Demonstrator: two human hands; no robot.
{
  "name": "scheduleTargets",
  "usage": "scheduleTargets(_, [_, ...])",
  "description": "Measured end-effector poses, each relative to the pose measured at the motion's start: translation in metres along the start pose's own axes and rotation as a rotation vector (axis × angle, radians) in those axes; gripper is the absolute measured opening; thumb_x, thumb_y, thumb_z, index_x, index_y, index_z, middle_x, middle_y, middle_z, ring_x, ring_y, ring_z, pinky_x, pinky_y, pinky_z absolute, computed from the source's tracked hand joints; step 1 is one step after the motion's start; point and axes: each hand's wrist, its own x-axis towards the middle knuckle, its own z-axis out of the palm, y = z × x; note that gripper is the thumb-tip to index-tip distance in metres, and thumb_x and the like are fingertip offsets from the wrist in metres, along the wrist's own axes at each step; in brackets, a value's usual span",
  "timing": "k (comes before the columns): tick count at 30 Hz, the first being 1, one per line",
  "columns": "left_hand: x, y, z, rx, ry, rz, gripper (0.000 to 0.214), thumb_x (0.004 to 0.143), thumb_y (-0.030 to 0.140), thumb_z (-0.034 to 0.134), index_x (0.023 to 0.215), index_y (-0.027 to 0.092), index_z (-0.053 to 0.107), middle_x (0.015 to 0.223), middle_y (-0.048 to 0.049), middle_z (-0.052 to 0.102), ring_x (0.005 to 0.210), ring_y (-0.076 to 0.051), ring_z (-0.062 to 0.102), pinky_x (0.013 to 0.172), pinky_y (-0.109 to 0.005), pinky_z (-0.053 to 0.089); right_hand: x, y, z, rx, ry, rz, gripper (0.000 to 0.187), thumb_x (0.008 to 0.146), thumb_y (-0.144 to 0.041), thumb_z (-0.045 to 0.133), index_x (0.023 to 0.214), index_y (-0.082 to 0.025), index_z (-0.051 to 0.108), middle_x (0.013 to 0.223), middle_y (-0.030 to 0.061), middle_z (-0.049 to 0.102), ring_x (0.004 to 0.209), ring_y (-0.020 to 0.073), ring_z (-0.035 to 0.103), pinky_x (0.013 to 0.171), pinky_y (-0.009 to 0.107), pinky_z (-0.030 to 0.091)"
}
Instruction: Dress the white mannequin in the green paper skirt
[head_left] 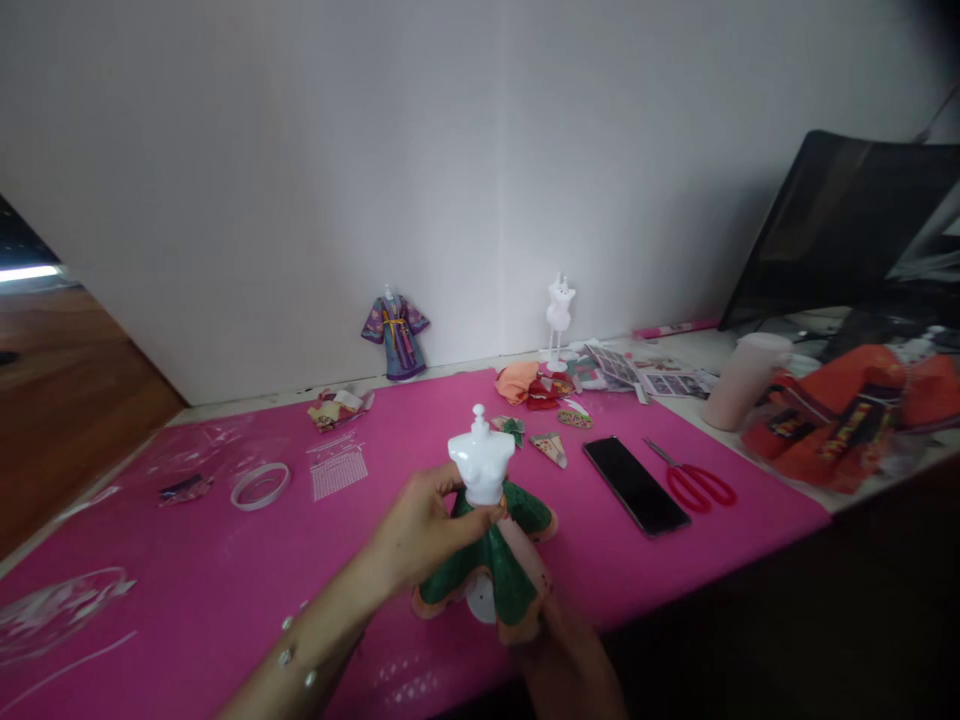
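A small white doll mannequin [481,462], upright on its round base, wears a flared green skirt [510,578] with a peach scalloped hem. My left hand [431,525] is closed around the waist, its thumb pressing across the front of the waistband. From the waist a pale pink strip [523,552], seemingly cloth, runs down over the skirt to the right. At its lower end my right hand [566,630] is closed on it, beside the hem; that hand is dark and slightly blurred, with some fingers hidden.
On the pink mat [315,570] lie a phone [636,485], red-handled scissors [690,480], a white tape roll [260,487] and fabric scraps [551,448]. Behind stand a purple-robed mannequin [397,335] and a bare one [559,310]. Orange clothing [832,420] and a monitor [840,220] are right.
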Motion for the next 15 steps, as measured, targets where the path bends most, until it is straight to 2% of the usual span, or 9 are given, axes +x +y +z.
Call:
scheduleTargets(3, [-0.0004, -0.0013, 0.0008, -0.011, 0.001, 0.014, 0.013, 0.075, 0.029, 0.065, 0.079, 0.016, 0.067, 0.083, -0.0031, 0.071, 0.093, -0.027, 0.066, 0.085, -0.035, 0.048, -0.0016, -0.0070, -0.0004, 0.026, 0.024, 0.015, 0.019, 0.078, -0.038, 0.074, 0.090, -0.024, 0.077, 0.095, 0.0077, 0.075, 0.091, 0.0265, 0.066, 0.073, 0.037, 0.054])
scheduleTargets(7, [-0.0003, -0.0054, 0.0007, -0.025, 0.010, 0.029, 0.013, 0.075, 0.027, 0.066, 0.080, 0.016, 0.069, 0.084, -0.0030, 0.072, 0.090, -0.026, 0.066, 0.083, -0.034, 0.049, -0.0002, -0.0121, -0.0013, -0.015, 0.035, 0.035, 0.021, 0.076, -0.038, 0.076, 0.088, -0.020, 0.076, 0.095, 0.0098, 0.074, 0.095, 0.0287, 0.065, 0.073, 0.038, 0.053])
scheduleTargets(12, [-0.0004, -0.0084, 0.0002, -0.024, 0.003, 0.048, 0.011, 0.076, 0.026, 0.065, 0.081, 0.017, 0.069, 0.084, -0.0029, 0.072, 0.090, -0.025, 0.066, 0.084, -0.034, 0.049, 0.0019, -0.0104, 0.0016, -0.022, 0.034, 0.027, 0.023, 0.075, -0.040, 0.078, 0.089, -0.022, 0.076, 0.093, 0.0083, 0.074, 0.088, 0.0257, 0.067, 0.074, 0.038, 0.054])
scheduleTargets(15, [-0.0012, -0.0064, 0.0002, -0.023, 0.005, 0.038, 0.013, 0.075, 0.027, 0.066, 0.083, 0.016, 0.069, 0.087, -0.0037, 0.072, 0.091, -0.026, 0.067, 0.085, -0.034, 0.049, -0.0008, -0.0086, 0.0004, -0.122, 0.029, 0.006, 0.027, 0.076, -0.046, 0.076, 0.087, -0.020, 0.075, 0.085, 0.0091, 0.074, 0.078, 0.0248, 0.068, 0.066, 0.037, 0.055])
